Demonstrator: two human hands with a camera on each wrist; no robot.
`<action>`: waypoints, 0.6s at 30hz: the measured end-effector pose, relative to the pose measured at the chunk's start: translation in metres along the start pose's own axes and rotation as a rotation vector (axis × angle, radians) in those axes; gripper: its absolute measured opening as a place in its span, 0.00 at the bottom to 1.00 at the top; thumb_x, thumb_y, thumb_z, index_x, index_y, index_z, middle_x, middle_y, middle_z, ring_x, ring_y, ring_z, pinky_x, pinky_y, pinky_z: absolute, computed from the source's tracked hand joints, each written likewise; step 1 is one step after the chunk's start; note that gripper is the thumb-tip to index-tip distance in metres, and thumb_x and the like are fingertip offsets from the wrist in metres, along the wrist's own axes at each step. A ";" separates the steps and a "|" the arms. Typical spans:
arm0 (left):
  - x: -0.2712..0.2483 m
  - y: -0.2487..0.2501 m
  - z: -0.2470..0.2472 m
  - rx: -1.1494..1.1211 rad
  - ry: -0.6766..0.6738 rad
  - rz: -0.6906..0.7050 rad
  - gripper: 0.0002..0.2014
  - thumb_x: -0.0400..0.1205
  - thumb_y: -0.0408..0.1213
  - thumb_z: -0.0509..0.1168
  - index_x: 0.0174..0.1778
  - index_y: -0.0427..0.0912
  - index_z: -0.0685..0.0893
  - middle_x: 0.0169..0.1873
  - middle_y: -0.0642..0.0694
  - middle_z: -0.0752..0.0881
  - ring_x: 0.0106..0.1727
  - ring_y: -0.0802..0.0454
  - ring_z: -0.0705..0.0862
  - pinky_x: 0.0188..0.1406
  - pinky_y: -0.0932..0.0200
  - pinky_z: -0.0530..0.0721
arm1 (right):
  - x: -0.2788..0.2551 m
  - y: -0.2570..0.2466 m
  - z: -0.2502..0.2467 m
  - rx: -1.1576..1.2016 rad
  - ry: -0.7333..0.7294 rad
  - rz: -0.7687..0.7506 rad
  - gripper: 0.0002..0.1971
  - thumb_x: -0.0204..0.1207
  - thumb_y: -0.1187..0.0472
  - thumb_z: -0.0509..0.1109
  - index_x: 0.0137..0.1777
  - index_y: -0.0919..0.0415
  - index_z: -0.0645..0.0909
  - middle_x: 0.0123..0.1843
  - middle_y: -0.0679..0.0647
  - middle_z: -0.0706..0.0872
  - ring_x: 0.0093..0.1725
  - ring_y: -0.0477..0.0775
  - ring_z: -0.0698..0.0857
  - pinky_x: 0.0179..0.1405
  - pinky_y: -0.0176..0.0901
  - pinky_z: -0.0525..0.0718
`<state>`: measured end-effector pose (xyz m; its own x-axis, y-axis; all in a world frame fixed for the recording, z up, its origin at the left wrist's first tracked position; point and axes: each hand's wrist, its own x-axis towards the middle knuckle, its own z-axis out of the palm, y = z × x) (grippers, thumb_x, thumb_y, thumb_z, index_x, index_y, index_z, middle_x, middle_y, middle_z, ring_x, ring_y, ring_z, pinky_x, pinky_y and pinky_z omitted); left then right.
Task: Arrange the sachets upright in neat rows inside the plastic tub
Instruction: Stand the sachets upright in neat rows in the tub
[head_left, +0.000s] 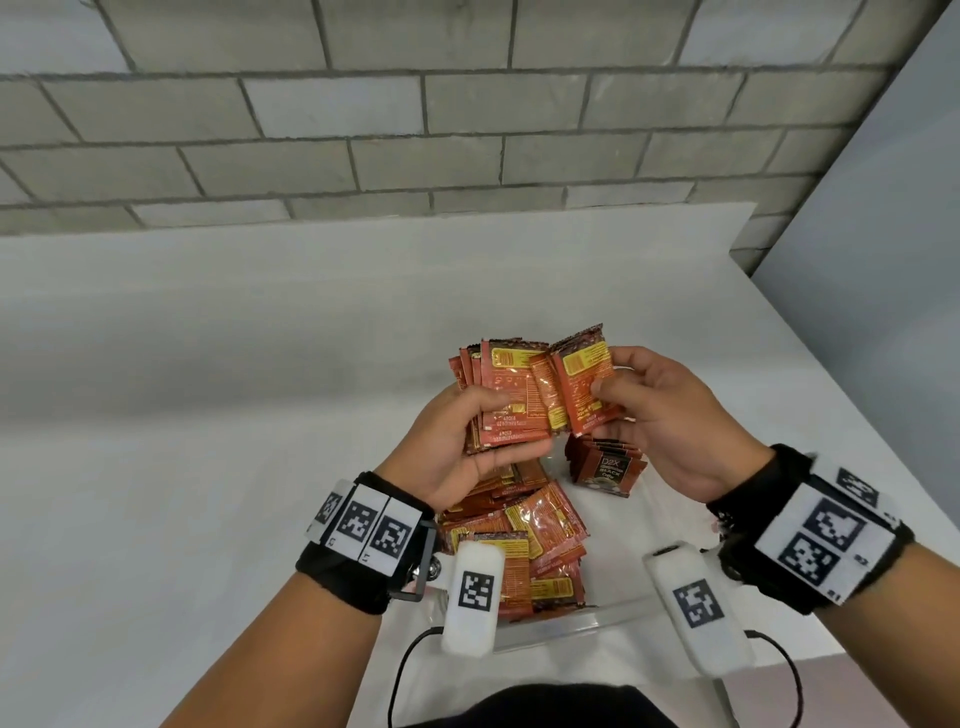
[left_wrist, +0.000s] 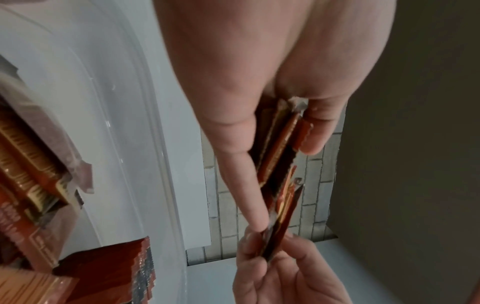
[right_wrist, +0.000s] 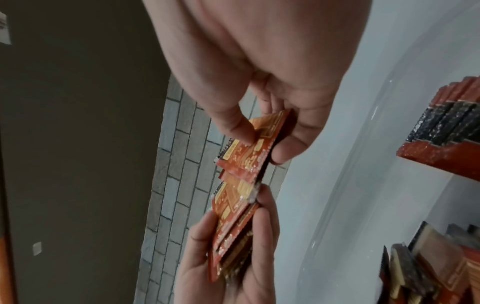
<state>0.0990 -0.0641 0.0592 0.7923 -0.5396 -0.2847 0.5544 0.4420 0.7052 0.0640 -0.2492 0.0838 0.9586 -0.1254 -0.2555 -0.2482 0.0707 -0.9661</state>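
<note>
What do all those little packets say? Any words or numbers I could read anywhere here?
"D2X" and "BLACK": on the dark front of the standing sachets in the plastic tub.
Orange sachets held by the left hand and right hand: print too small and blurred to read.
Loose sachets in the tub: unreadable.
Wrist bands: black-and-white square codes; tiny digits beside them illegible.

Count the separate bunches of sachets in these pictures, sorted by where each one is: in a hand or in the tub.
Bunches held in hands: 2, one in the left hand, one in the right hand.
Bunches in the plastic tub: 2, an upright row and a loose pile.
Total: 4 bunches.
</note>
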 end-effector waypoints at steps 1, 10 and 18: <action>0.000 0.000 0.000 0.028 -0.002 0.006 0.17 0.69 0.31 0.66 0.54 0.36 0.82 0.49 0.37 0.90 0.50 0.40 0.89 0.47 0.45 0.90 | 0.000 0.000 0.000 0.024 -0.004 0.011 0.09 0.81 0.71 0.62 0.55 0.61 0.79 0.41 0.52 0.89 0.37 0.46 0.87 0.34 0.37 0.86; -0.003 -0.001 -0.001 0.235 -0.024 0.024 0.17 0.72 0.32 0.69 0.57 0.42 0.83 0.51 0.38 0.90 0.46 0.43 0.91 0.34 0.60 0.89 | 0.002 0.001 0.005 0.020 -0.024 0.033 0.08 0.80 0.70 0.63 0.56 0.61 0.79 0.48 0.56 0.88 0.44 0.51 0.86 0.45 0.46 0.84; -0.004 0.000 -0.004 0.177 0.018 0.014 0.13 0.79 0.24 0.64 0.57 0.40 0.82 0.52 0.41 0.90 0.54 0.43 0.89 0.46 0.48 0.90 | 0.002 -0.002 0.004 0.055 -0.104 0.092 0.13 0.81 0.71 0.59 0.58 0.61 0.81 0.49 0.54 0.90 0.46 0.51 0.88 0.42 0.43 0.86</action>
<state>0.0974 -0.0590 0.0576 0.8052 -0.5203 -0.2845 0.4910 0.3160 0.8118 0.0669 -0.2461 0.0858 0.9421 -0.0125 -0.3351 -0.3306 0.1313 -0.9346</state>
